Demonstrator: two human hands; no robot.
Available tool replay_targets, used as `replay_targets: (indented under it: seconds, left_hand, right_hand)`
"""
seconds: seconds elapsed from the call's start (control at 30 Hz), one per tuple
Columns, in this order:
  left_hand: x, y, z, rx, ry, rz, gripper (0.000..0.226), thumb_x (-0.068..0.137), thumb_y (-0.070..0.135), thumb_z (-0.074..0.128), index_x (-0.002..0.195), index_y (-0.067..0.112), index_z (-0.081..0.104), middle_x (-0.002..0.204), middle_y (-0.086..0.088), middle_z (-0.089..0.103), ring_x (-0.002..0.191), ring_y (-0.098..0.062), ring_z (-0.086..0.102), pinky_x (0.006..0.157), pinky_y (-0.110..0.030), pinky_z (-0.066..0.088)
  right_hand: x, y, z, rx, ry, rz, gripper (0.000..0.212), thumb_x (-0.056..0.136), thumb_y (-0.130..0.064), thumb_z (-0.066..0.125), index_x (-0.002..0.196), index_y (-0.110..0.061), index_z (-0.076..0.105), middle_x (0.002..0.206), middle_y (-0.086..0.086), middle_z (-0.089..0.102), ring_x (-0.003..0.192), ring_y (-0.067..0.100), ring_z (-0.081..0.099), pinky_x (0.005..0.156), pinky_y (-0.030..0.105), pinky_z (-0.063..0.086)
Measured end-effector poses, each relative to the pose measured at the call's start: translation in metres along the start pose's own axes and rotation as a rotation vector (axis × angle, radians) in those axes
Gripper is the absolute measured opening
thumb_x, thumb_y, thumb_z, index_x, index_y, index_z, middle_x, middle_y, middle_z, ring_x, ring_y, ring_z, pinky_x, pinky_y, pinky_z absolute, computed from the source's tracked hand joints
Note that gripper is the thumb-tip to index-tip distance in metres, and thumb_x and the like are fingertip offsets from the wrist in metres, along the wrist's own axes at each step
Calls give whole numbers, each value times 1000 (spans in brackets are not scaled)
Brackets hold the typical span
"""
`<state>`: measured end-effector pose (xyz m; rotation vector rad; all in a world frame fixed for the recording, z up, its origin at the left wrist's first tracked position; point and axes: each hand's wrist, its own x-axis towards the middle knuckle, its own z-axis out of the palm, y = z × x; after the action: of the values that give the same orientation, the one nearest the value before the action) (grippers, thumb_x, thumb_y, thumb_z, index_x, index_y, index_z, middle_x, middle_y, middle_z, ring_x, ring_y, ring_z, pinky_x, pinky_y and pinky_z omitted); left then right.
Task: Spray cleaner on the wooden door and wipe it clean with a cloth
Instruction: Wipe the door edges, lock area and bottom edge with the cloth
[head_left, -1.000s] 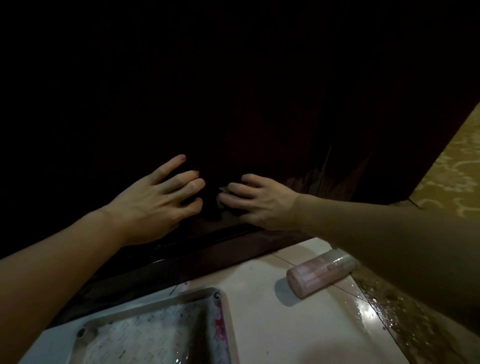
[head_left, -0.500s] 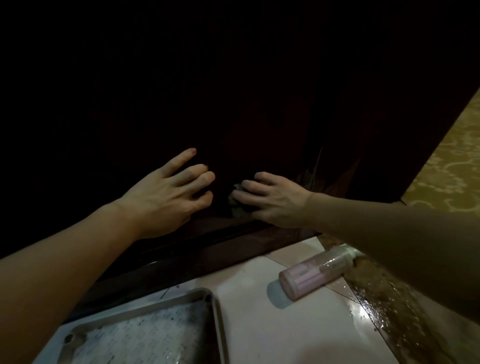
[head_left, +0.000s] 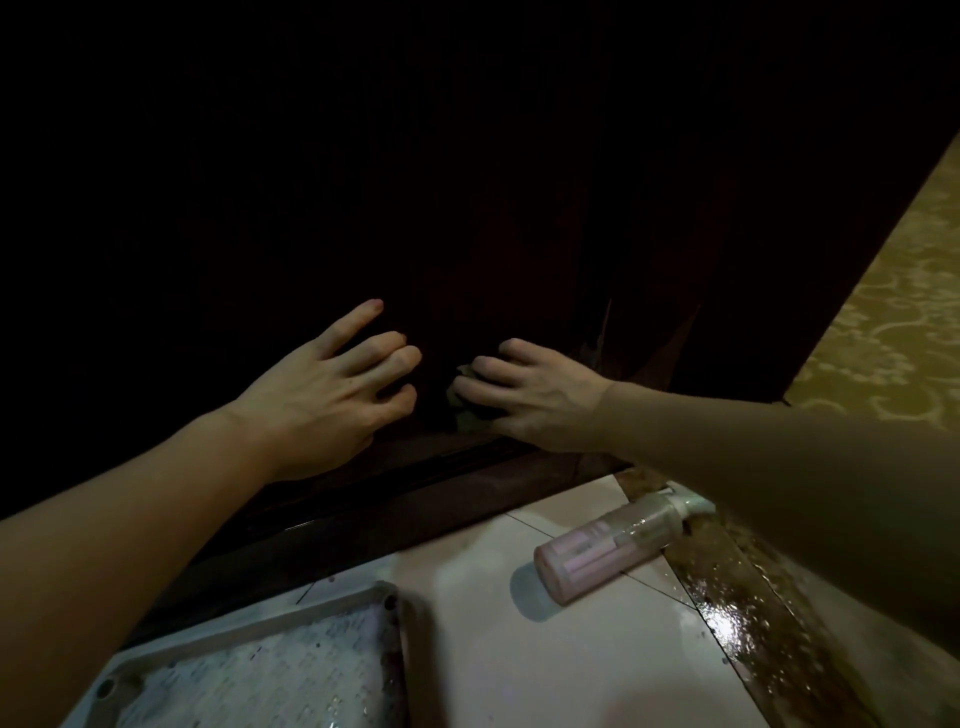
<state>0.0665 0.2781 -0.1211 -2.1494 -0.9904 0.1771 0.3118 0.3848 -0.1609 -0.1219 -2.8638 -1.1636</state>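
Grey tray (head_left: 249, 636) on pale floor tiles (head_left: 493, 675); dark wet threshold strip (head_left: 748, 618) at right; patterned wall (head_left: 893, 332) beyond.

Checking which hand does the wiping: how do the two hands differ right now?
The right hand presses a small crumpled greyish cloth against the dark wooden door; the left hand holds nothing. The left hand's fingers are spread, with the index lifted; the right hand's lie closer together, bent over the cloth. Both reach low on the door.
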Motion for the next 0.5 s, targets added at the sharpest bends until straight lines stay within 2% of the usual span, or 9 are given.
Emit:
replay_targets:
  seconds: [0.13, 0.27, 0.4, 0.5]
  left_hand:
    - [6, 3, 1, -8, 15, -12, 54, 62, 30, 81, 110, 9, 69, 125, -24, 56, 125, -38, 37, 116, -57, 6]
    - [6, 7, 3, -21, 19, -11, 55, 61, 29, 80, 112, 9, 69, 125, -25, 56, 125, -38, 36, 115, -58, 8]
    - [6, 9, 6, -13, -2, -7, 60, 59, 31, 83, 113, 9, 68, 125, -25, 55, 126, -39, 37, 116, -58, 7]
    - [6, 9, 7, -20, -5, -10, 62, 57, 31, 85, 112, 10, 69, 125, -25, 56, 126, -39, 39, 115, -59, 9]
  right_hand:
    - [-38, 13, 9, -30, -119, 43, 18, 77, -28, 68, 93, -29, 75, 139, 9, 45, 122, 31, 37, 94, 46, 40]
    - [-66, 20, 16, -57, -155, 74, 26, 79, -25, 55, 95, -27, 76, 135, 10, 49, 117, 32, 43, 90, 45, 45]
    - [-40, 10, 12, -26, -44, 43, 20, 84, -22, 56, 92, -25, 74, 133, 12, 48, 114, 32, 47, 89, 44, 44]
    - [-13, 2, 10, 2, 47, 21, 24, 90, -21, 49, 94, -25, 73, 134, 12, 49, 115, 32, 46, 88, 43, 43]
